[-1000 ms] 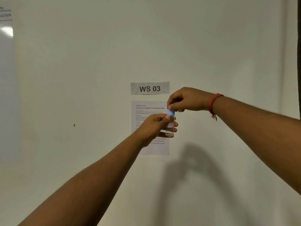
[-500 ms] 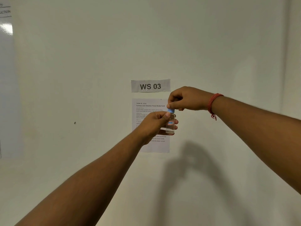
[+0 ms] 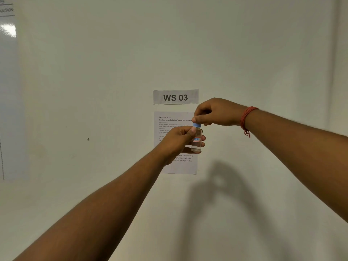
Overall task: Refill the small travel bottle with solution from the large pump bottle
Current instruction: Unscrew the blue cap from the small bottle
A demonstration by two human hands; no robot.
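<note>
Mostly hidden: the small travel bottle (image 3: pixel 196 141) shows only its right side & base, since the left hand (image 3: pixel 178 141) wraps round it from the left w/ thumb near the neck & fingers (image 3: pixel 202 138) curling out behind. Clear glass or plastic, upright, held in mid-air in front of the wall (image 3: pixel 244 53); small red/blue label on it, text too tiny to read. Can't tell how much liquid is inside. Blue cap (image 3: pixel 197 125) sits on top, partly covered by the right hand (image 3: pixel 216 112), which pinches it from above w/ thumb & forefinger, other fingers curled in. Red thread band (image 3: pixel 246 117) on right wrist.

Behind: "WS 03" sign (image 3: pixel 175 97) taped to wall, task sheet (image 3: pixel 176 144) just below it, middle lines blocked by the hands; heading reads "Contact Lens Solution Travel Bottle", rest cut off. Glossy board (image 3: pixel 8 91) at left edge, cropped, lettering unreadable. Hands' shadow (image 3: pixel 220 185) falls on wall lower right. No surface in view, only pale wall.
</note>
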